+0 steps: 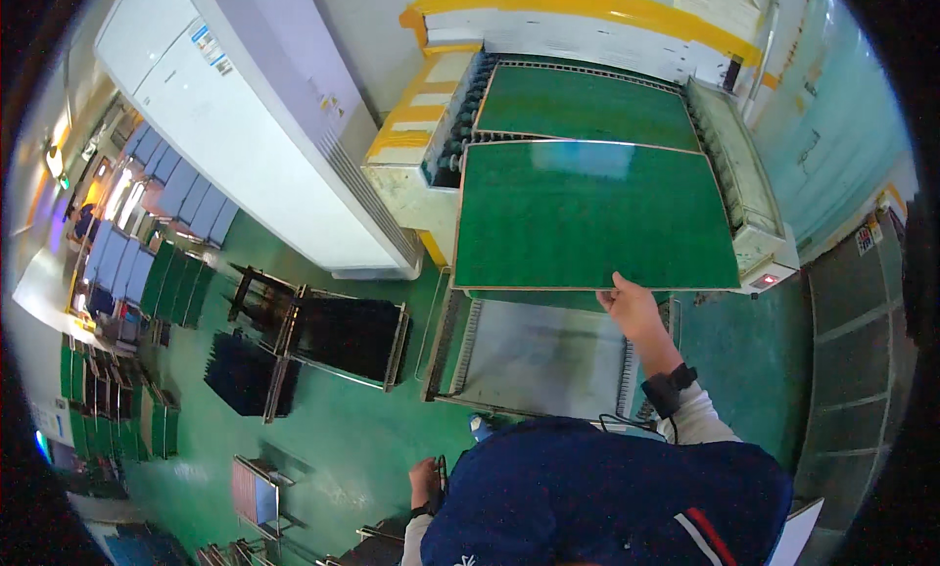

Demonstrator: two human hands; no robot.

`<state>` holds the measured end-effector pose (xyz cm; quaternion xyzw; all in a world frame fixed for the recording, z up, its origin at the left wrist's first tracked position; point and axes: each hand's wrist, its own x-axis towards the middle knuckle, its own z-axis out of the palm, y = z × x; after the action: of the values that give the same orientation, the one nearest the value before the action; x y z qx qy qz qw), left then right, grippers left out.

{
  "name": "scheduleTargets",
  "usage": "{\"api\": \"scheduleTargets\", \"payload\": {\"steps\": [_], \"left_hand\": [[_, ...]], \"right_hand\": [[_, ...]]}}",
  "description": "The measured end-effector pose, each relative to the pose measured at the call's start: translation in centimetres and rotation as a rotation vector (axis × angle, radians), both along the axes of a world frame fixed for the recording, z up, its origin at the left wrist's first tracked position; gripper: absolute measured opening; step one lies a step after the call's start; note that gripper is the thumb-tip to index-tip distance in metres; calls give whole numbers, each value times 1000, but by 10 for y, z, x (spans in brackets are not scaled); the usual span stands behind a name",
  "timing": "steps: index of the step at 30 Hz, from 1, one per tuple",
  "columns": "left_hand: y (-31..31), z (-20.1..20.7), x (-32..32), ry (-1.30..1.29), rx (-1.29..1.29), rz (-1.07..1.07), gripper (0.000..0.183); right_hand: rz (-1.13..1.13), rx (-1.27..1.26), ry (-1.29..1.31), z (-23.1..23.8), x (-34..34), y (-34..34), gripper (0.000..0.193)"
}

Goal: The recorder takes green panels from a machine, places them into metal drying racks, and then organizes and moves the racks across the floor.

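My right hand grips the near edge of a large green board, thumb on top and fingers underneath. The board has a thin copper-coloured rim, and its far edge rests at the mouth of a roller conveyor. A second green board lies flat on the rollers behind it. Low at my left side, my left hand looks curled, with a dark loop-like thing beside it. What it holds, if anything, is too small to make out. Black bands circle both wrists.
Below the conveyor mouth stands a slotted rack with a grey bed. Black racks and a small cart are on the green floor at left. A tall white cabinet borders the conveyor; a dark framed panel stands right.
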<state>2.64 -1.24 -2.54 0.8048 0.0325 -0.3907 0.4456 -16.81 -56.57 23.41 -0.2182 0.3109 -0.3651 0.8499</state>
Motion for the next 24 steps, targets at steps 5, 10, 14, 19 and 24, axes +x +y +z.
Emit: {"api": "scheduleTargets", "payload": {"steps": [5, 10, 14, 19, 24], "left_hand": [[23, -35, 2, -211, 43, -157, 24], [-1, 8, 1, -288, 8, -353, 17], [-23, 48, -4, -204, 79, -351, 20], [-40, 85, -9, 131, 2, 43, 27], [-41, 88, -9, 238, -6, 197, 26]], "right_hand": [[45, 52, -6, -17, 15, 3, 15], [152, -12, 99, 3, 18, 9, 26], [207, -9, 116, 1, 22, 9, 32], [236, -35, 112, -4, 29, 5, 35], [205, -3, 127, -1, 36, 1, 33]]}}
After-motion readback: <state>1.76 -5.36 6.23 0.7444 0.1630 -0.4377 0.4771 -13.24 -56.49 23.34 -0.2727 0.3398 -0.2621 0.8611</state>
